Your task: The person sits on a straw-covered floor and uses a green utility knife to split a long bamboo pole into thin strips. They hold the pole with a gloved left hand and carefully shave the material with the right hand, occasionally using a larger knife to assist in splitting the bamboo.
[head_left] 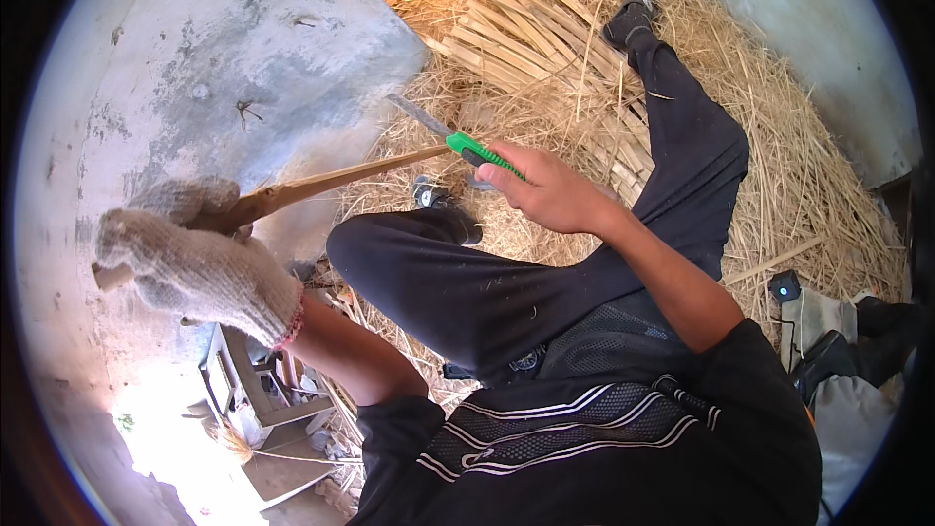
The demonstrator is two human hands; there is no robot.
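My left hand (209, 268), in a knitted off-white work glove, is closed around the thick end of a long brown wood or bamboo strip (336, 178). A short stub of the strip sticks out beyond the glove at the left. From there it slants up to the right, its thin end meeting the outline of the knife. In my bare right hand (550, 193) is a green utility knife (469, 149), fingers wrapped round its handle. Its long metal blade (419, 115) is out and points up and left. Whether knife and strip touch, I cannot tell.
Straw-like shavings (818, 185) cover the floor around my bent legs (467, 282). Pale split strips (506, 34) lie piled ahead. A stained wall (185, 78) rises at the left, close to my gloved hand. A small wooden frame (229, 370) and scraps stand at the lower left.
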